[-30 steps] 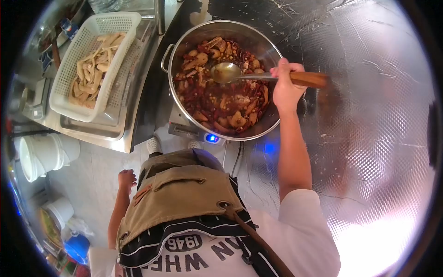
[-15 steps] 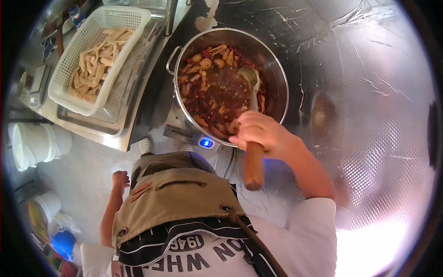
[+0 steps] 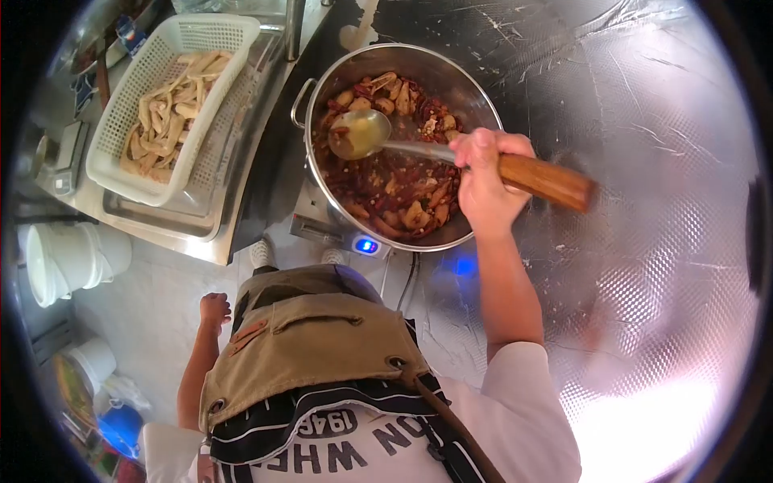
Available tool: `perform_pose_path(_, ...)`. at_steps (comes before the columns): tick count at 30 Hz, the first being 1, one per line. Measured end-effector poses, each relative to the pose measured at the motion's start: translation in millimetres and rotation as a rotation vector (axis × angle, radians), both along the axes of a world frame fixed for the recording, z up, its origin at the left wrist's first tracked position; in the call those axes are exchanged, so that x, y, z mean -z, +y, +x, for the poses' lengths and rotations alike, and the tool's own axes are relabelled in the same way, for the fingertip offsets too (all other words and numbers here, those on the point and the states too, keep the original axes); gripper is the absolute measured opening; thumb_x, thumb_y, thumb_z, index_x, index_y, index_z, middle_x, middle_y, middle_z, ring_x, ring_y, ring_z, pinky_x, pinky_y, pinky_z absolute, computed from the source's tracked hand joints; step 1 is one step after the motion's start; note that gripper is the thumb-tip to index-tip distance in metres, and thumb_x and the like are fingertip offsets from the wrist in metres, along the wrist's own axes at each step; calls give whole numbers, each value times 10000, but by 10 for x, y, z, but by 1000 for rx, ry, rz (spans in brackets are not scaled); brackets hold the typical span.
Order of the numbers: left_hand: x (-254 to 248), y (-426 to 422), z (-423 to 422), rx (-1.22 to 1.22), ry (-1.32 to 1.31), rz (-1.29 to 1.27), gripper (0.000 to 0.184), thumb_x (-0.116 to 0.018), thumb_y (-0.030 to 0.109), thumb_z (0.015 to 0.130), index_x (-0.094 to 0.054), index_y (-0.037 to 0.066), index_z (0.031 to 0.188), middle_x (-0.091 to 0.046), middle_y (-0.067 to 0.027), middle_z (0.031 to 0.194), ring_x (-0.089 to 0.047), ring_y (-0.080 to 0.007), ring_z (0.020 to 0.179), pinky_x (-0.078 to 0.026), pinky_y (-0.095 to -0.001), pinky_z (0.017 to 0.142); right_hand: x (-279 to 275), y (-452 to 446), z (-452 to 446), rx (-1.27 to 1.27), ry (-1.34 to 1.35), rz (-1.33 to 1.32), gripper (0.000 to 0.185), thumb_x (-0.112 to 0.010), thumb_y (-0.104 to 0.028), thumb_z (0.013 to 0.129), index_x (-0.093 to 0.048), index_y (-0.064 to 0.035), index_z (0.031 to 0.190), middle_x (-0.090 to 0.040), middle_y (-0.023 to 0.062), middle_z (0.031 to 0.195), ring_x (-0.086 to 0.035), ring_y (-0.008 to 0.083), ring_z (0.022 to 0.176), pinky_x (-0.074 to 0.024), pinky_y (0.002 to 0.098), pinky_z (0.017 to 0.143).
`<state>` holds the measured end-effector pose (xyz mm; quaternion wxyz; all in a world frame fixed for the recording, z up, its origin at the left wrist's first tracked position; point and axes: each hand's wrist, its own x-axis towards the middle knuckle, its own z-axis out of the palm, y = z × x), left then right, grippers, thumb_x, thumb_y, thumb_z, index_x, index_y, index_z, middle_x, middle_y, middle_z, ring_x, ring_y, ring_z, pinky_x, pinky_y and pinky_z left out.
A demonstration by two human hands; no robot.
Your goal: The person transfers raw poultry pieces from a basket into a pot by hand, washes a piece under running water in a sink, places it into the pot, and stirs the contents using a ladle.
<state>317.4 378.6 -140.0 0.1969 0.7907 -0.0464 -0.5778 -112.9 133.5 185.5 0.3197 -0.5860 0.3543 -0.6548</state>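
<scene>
My right hand point(image 3: 493, 177) is wrapped round the wooden handle of a large metal ladle point(image 3: 407, 148). The ladle's bowl point(image 3: 360, 134) is over the left part of a deep steel pot point(image 3: 465, 80) and holds yellowish, oily liquid with a reddish piece in it. Red chillies and brown chunks of food point(image 3: 415, 216) lie in dark broth inside the pot. Well away from the pot, my left hand point(image 3: 215, 312) hangs low at my side with its fingers curled and nothing visible in it.
Under the pot is an electric cooker with a lit blue display point(image 3: 366, 245). To the left, a white perforated basket point(image 3: 233, 32) of pale food pieces stands on a steel tray point(image 3: 201, 229). White buckets point(image 3: 68, 262) are on the floor. Foil-like sheeting point(image 3: 644, 266) spreads on the right.
My right hand has moved up and right, swinging the ladle from near-vertical to sideways. Its bowl has shifted left and now shows liquid in it. My left hand stays low at my side.
</scene>
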Motion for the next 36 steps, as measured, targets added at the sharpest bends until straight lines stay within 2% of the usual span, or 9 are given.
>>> perform_pose_path(8, 12, 25, -10, -45, 32, 19, 69, -530, 103, 829, -556, 53, 868, -504, -28, 621, -459, -122, 447, -357, -280, 385, 292, -54, 235, 109, 483, 126, 215, -709, -116, 855, -550, -41, 731, -593, 68, 693, -549, 139, 604, -454, 272, 594)
perform_pose_path(10, 56, 60, 4, -80, 63, 12, 61, -531, 105, 830, -556, 60, 862, -500, -23, 613, -452, -119, 436, -354, -282, 380, 317, -50, 306, -118, 475, 84, 220, -718, -117, 840, -557, -52, 705, -569, 78, 684, -536, 196, 606, -451, 312, 596)
perform_pose_path(12, 29, 94, -20, -79, 31, 21, 59, -531, 106, 831, -556, 62, 861, -498, -17, 605, -449, -118, 428, -358, -285, 377, 301, -28, 289, -329, 943, 4, 204, -705, -84, 830, -556, -51, 695, -550, 86, 692, -541, 253, 651, -451, 346, 635)
perform_pose_path(16, 123, 184, 50, -96, 27, 4, 55, -528, 109, 837, -555, 67, 860, -494, -5, 591, -439, -115, 412, -358, -290, 367, 56, 61, 369, -795, 939, -254, 198, -731, -40, 783, -548, -89, 723, -556, 77, 753, -544, 284, 729, -455, 406, 724)
perform_pose_path(19, 116, 262, 35, -80, 15, 16, 74, -529, 119, 835, -556, 53, 852, -513, -27, 612, -473, -140, 445, -388, -301, 393, -279, -67, 280, -676, 888, -341, 156, -742, -47, 770, -592, -87, 752, -601, 75, 777, -592, 270, 752, -494, 384, 730)
perform_pose_path(23, 561, 567, 171, 154, -40, -49, 85, -531, 127, 834, -554, 47, 852, -526, -38, 630, -491, -155, 470, -407, -317, 414, -312, -623, -19, 126, 620, -31, 153, -658, -118, 894, -565, -36, 805, -620, 88, 724, -658, 201, 752, -547, 353, 730)
perform_pose_path(24, 546, 547, 160, 153, -43, -50, 80, -531, 126, 834, -552, 50, 848, -522, -35, 628, -487, -152, 468, -403, -315, 412, -349, -863, -67, 205, 463, -68, 258, -700, -249, 870, -588, -37, 776, -656, 70, 709, -608, 130, 605, -491, 287, 592)
perform_pose_path(28, 86, 301, -3, -93, 18, 18, 54, -533, 120, 833, -541, 68, 827, -499, -19, 612, -463, -135, 454, -381, -295, 401, -364, -1378, -105, 222, 34, 13, 246, -719, -150, 853, -531, -14, 772, -611, 84, 668, -612, 153, 586, -472, 265, 531)
perform_pose_path(36, 40, 242, 46, -156, 100, -5, 26, -520, 99, 841, -532, 78, 834, -474, -5, 591, -444, -122, 441, -348, -276, 382, 3, -1892, -197, 312, 12, 33, 210, -694, -114, 853, -510, -13, 837, -592, 76, 680, -615, 161, 566, -484, 282, 529)
